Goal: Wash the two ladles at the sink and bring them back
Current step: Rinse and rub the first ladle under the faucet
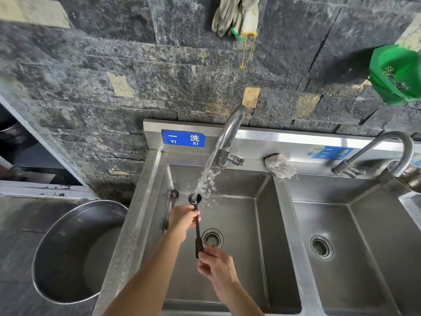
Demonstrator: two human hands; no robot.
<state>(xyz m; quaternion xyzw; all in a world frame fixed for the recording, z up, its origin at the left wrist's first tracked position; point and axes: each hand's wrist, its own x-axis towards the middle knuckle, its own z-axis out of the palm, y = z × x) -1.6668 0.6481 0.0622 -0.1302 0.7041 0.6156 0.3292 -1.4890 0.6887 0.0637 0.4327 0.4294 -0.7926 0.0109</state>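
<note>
Behind the sink, a wall of dark grey rough stone blocks fills the upper part of the view. Below it, a stainless steel double-basin sink is seen, with a blue label with white characters fixed on its back rim. On the floor at the left, just beside the sink, a large round steel basin is placed. A green plastic strainer is seen at the upper right, and a pair of grey work gloves is hung on the wall at the top. A curved chrome faucet is mounted behind the left basin, and a stream of water is poured from it. A grey scrubbing cloth is laid on the rim between the two basins.

Over the left basin, a dark slim ladle with a perforated flat handle end is held under the water, its small bowl directly in the stream. The left hand is closed around the upper part of the handle, just below the bowl. The right hand is pinching the lower end of the handle with the fingertips. A second dark ladle is leaned against the left wall of the same basin, untouched by either hand. A round metal drain strainer is seen at the bottom of the basin.
</note>
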